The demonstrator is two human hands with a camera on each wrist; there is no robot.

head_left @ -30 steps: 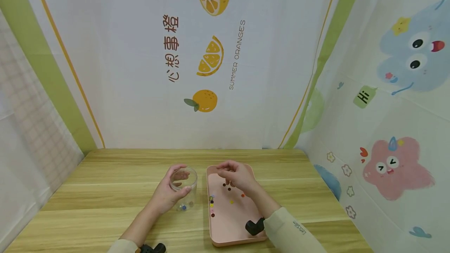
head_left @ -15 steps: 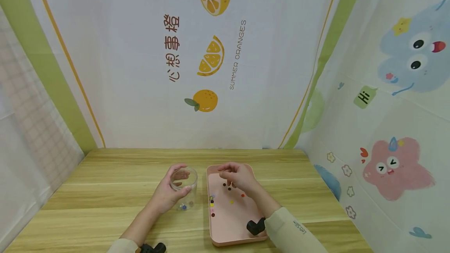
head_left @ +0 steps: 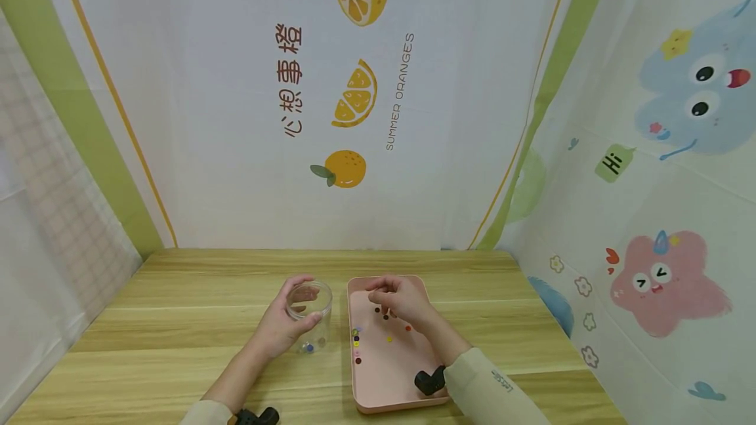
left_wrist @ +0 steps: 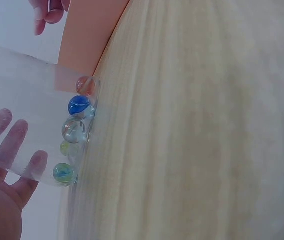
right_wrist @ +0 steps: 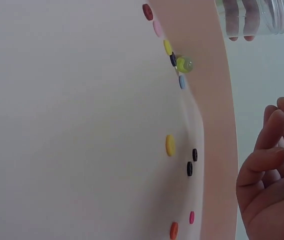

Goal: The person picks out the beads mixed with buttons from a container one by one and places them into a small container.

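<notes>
My left hand (head_left: 279, 328) grips a clear, lidless plastic jar (head_left: 319, 328) that stands upright on the table. Several glass marbles lie at its bottom, a blue marble (left_wrist: 79, 105) among them. Above the far part of a pink tray (head_left: 380, 382) hangs my right hand (head_left: 406, 302), its fingers loosely curled and thumb near the index fingertip. Nothing shows between those fingertips. Small buttons are spread in the tray, including a yellow button (right_wrist: 170, 145) and an orange-red button (right_wrist: 174, 230). A yellow-green marble (right_wrist: 184, 64) rests by the tray's left wall, beside several buttons.
The wood-grain table (head_left: 177, 326) carries the jar left of the tray, a narrow gap between them. A printed cloth (head_left: 236, 202) hangs behind the table, another cloth (head_left: 567, 215) along the right. Black wrist camera mounts sit at both wrists.
My right hand has shifted very slightly over the tray. My left hand and the jar stay where they were, and so do the buttons.
</notes>
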